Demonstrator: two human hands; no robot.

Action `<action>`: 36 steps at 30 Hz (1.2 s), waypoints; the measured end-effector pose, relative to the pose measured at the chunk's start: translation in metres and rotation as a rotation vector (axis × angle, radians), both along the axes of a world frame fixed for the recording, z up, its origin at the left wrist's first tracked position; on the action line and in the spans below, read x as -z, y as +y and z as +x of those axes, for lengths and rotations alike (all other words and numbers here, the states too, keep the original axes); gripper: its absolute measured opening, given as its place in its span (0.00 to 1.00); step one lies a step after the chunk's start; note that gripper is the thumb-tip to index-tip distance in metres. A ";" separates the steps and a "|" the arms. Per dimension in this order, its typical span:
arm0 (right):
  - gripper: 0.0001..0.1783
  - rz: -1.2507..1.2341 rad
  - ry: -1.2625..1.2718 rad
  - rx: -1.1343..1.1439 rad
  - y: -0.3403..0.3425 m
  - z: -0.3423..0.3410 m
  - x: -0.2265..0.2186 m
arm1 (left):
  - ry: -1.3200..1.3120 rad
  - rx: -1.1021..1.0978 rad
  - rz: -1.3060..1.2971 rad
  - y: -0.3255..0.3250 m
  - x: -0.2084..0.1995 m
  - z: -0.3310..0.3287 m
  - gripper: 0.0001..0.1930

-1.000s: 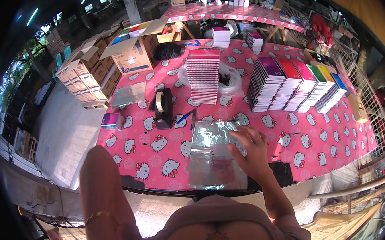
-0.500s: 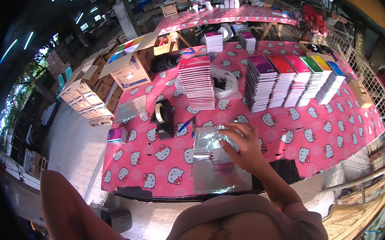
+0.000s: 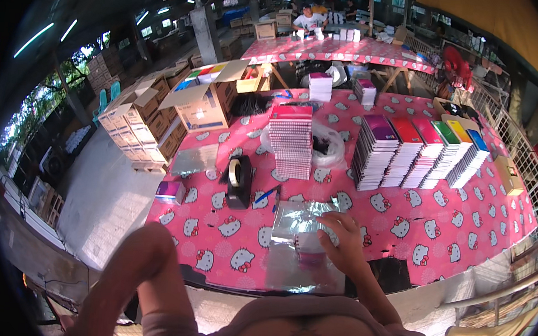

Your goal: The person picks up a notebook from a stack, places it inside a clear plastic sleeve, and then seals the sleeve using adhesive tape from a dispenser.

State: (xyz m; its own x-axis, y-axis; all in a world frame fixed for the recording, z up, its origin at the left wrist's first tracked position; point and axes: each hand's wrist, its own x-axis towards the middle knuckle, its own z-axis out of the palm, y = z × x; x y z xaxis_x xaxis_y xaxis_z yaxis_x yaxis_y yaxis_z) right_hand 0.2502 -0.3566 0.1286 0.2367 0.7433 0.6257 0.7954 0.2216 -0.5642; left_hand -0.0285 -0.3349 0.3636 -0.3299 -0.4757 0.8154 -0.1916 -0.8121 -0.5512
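My right hand (image 3: 342,240) is at the right edge of a clear, glossy plastic bag (image 3: 290,216) near the table's front. Its fingers are bent and apart, gripping nothing visible. A notebook with a purple part (image 3: 311,259) shows through or under the plastic; which of the two, I cannot tell. My left elbow is raised at the lower left, its forearm angled down and back, and that hand is out of view. Left of the bag lie a blue pen (image 3: 264,196) and a black tape dispenser (image 3: 238,181) with a roll of tape.
A tall stack of red notebooks (image 3: 291,141) stands mid-table beside a white plastic bag (image 3: 328,148). Several colour-sorted notebook stacks (image 3: 376,157) line the right side. Cartons (image 3: 201,107) are piled at the left. Across, a person (image 3: 309,21) is at another table (image 3: 345,53).
My view has tilted up, so the table sits lower in it. My left elbow has come inward toward the table edge. The right hand stays beside the plastic bag, fingers still apart.
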 end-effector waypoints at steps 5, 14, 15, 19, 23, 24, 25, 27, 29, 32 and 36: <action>0.18 -0.252 -0.135 0.013 -0.009 -0.003 0.016 | 0.773 -0.281 -0.882 0.075 0.110 0.043 0.15; 0.24 -0.298 -0.421 -0.077 -0.002 -0.010 0.032 | 1.556 -0.291 -0.713 0.149 0.235 0.085 0.22; 0.25 -0.250 -0.362 -0.047 -0.002 -0.015 0.021 | 1.544 -0.283 -0.670 0.158 0.238 0.085 0.19; 0.34 -0.258 0.204 0.145 -0.023 0.013 0.058 | 1.550 -0.319 -0.583 0.168 0.230 0.087 0.07; 0.34 -0.280 0.036 -0.112 -0.017 0.028 0.100 | 1.531 -0.222 -0.575 0.167 0.241 0.109 0.05; 0.33 -0.324 -0.162 -0.175 -0.014 0.028 0.103 | 1.526 -0.222 -0.560 0.164 0.244 0.117 0.04; 0.33 -0.324 -0.213 -0.207 -0.013 0.028 0.105 | 1.497 -0.232 -0.518 0.161 0.247 0.127 0.04; 0.32 -0.322 -0.308 -0.281 -0.009 0.024 0.108 | 1.443 -0.260 -0.442 0.156 0.259 0.142 0.04; 0.31 -0.322 -0.172 -0.280 -0.010 0.024 0.115 | 1.449 -0.272 -0.436 0.152 0.271 0.152 0.07; 0.30 -0.282 -0.035 -0.279 -0.007 0.020 0.124 | 1.461 -0.336 -0.541 0.145 0.297 0.163 0.18; 0.30 -0.292 0.143 -0.384 -0.006 0.024 0.129 | 1.438 -0.176 -1.055 0.136 0.305 0.165 0.38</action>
State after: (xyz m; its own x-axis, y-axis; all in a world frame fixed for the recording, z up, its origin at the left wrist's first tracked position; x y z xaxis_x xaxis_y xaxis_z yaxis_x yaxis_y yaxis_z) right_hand 0.2743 -0.3629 -0.0008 -0.0196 0.9330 0.3594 0.5976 0.2991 -0.7439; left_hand 0.1367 -0.1986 0.0584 0.8335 0.4359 0.3394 0.1141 -0.7370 0.6662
